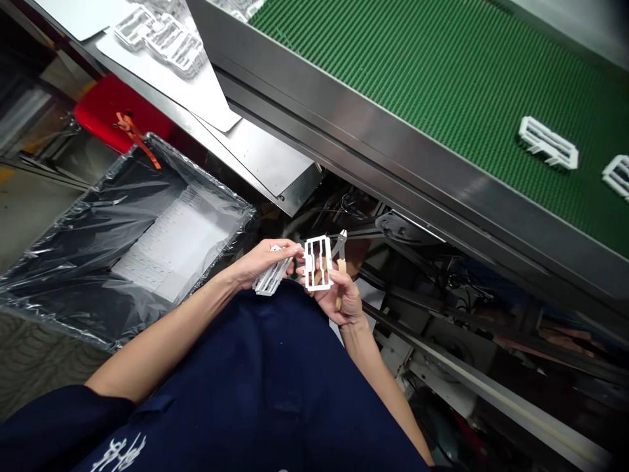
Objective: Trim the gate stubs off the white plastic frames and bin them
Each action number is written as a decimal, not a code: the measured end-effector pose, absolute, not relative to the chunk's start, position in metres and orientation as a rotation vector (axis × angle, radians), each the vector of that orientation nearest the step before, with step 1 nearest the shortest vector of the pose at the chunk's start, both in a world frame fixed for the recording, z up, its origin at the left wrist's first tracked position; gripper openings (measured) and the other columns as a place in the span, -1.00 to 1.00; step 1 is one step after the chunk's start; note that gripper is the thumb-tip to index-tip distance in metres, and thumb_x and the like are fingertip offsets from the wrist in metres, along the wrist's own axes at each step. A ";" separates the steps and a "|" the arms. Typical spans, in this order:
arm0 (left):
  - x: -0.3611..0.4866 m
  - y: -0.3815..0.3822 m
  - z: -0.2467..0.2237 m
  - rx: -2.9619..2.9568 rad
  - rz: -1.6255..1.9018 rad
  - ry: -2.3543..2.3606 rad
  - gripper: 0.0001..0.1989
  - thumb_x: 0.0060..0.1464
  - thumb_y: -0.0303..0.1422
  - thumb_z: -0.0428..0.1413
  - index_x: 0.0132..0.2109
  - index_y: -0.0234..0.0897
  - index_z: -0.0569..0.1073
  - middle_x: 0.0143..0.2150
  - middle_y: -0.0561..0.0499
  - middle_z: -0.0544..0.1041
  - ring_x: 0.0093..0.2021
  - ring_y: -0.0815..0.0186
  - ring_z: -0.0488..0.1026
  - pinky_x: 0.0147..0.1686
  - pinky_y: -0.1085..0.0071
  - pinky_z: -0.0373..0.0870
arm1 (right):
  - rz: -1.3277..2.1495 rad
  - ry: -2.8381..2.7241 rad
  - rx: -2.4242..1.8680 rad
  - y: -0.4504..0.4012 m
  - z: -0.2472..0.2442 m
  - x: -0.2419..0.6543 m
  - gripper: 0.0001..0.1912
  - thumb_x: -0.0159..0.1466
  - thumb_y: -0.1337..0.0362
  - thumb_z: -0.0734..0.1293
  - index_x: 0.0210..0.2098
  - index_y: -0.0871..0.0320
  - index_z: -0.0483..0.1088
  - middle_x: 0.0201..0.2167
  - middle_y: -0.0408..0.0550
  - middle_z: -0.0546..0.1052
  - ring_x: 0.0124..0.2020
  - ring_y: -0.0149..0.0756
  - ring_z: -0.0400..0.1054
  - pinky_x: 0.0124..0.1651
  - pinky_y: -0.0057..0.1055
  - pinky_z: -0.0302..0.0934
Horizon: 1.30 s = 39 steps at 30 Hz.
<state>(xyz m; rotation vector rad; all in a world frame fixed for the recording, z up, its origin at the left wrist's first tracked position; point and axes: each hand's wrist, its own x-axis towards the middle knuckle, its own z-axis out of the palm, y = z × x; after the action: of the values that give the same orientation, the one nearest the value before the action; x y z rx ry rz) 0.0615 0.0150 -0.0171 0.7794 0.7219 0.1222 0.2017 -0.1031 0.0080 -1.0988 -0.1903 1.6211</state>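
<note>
My left hand (265, 259) is closed around a small stack of white plastic frames (269, 280), held tilted at my waist. Its fingertips reach the left edge of another white plastic frame (308, 263), which has long slots and stands nearly upright. My right hand (346, 298) grips that frame between thumb and fingers. In the same right palm sits a pair of cutting pliers (341, 265) with pale yellowish handles, its metal jaws pointing up. Part of the pliers is hidden behind the frame and fingers.
A green conveyor belt (417, 72) carries white frames (549, 143) behind a metal side rail (354, 118). More frames (167, 39) lie on a white sheet at upper left. A plastic-lined bin (73, 242) holds flat white sheets (171, 242); a red stool (111, 108) stands behind it.
</note>
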 end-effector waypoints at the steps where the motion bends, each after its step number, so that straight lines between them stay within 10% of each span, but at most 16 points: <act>1: 0.064 0.015 -0.012 0.758 0.128 0.677 -0.73 0.02 -0.17 0.16 -0.29 -0.33 0.44 -0.52 0.01 0.44 -0.54 0.38 0.35 -0.58 0.53 0.25 | 1.629 -0.177 -1.091 -0.104 0.007 0.201 -0.70 0.08 0.15 0.26 -0.21 0.14 0.31 -0.32 -0.04 0.52 -0.36 -0.24 0.43 -0.31 -0.32 0.30; 13: 0.064 0.021 0.004 0.844 0.245 0.728 -0.78 0.00 -0.27 0.20 -0.42 -0.35 0.41 -0.54 0.04 0.43 -0.55 0.43 0.34 -0.57 0.59 0.28 | 1.261 -0.517 -1.531 -0.106 0.013 0.214 -0.75 0.06 0.19 0.38 -0.33 0.12 0.27 -0.47 -0.18 0.36 -0.45 -0.39 0.28 -0.33 -0.42 0.21; 26: 0.077 0.009 -0.009 0.387 0.461 0.635 -0.51 0.03 0.01 0.08 -0.14 -0.35 0.44 -0.24 -0.12 0.53 -0.38 0.27 0.49 -0.42 0.39 0.50 | 1.168 -0.563 -1.687 -0.097 0.028 0.175 -0.79 0.11 0.18 0.34 -0.41 0.14 0.23 -0.52 -0.23 0.27 -0.51 -0.46 0.18 -0.39 -0.48 0.17; 39: 0.057 0.000 -0.011 0.455 0.301 0.848 -0.78 0.02 -0.23 0.18 -0.21 -0.23 0.39 -0.38 0.01 0.49 -0.42 0.34 0.43 -0.44 0.51 0.40 | 0.903 -1.069 -2.118 -0.092 0.053 0.192 -0.84 0.13 0.17 0.30 -0.45 0.11 0.26 -0.49 -0.19 0.36 -0.46 -0.38 0.25 -0.37 -0.46 0.15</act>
<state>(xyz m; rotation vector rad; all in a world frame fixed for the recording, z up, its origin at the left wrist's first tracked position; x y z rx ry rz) 0.0575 0.0002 -0.0106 0.4552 0.8483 0.3006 0.1921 -0.0923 0.0534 -2.1176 -1.0689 0.9027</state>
